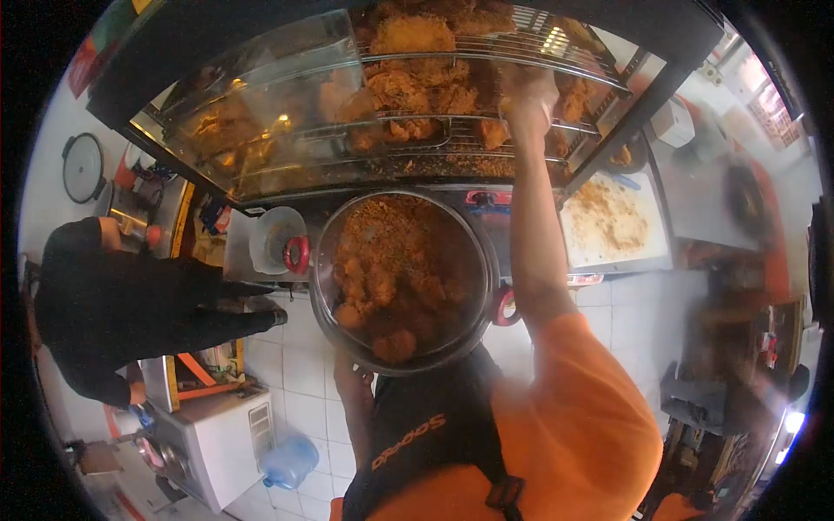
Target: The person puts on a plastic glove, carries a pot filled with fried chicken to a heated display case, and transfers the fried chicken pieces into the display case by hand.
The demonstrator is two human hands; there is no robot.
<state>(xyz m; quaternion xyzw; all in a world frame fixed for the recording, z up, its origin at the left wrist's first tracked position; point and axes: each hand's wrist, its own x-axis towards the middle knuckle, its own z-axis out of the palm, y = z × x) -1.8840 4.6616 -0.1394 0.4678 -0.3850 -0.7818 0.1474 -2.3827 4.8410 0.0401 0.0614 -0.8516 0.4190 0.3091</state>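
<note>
My right hand (pixel 531 98) reaches into a glass-fronted food warmer (pixel 260 195), among fried chicken pieces (pixel 404 91) on its wire racks (pixel 469 120). The hand is blurred, and whatever may be in its fingers cannot be made out. Directly below the warmer is a large round metal pot (pixel 488 260) with red handles. Fried chicken (pixel 371 280) and loose crumbs lie inside it. My left hand (pixel 357 381) is at the pot's near underside, mostly hidden by it, so its grip does not show.
A clear plastic tub (pixel 270 244) stands left of the pot. To the right, a white tray (pixel 655 241) bears crumbs. At left another person (pixel 130 306) in dark clothes stands by a counter. A blue water jug (pixel 290 461) is on the tiled floor beside a white appliance (pixel 221 449).
</note>
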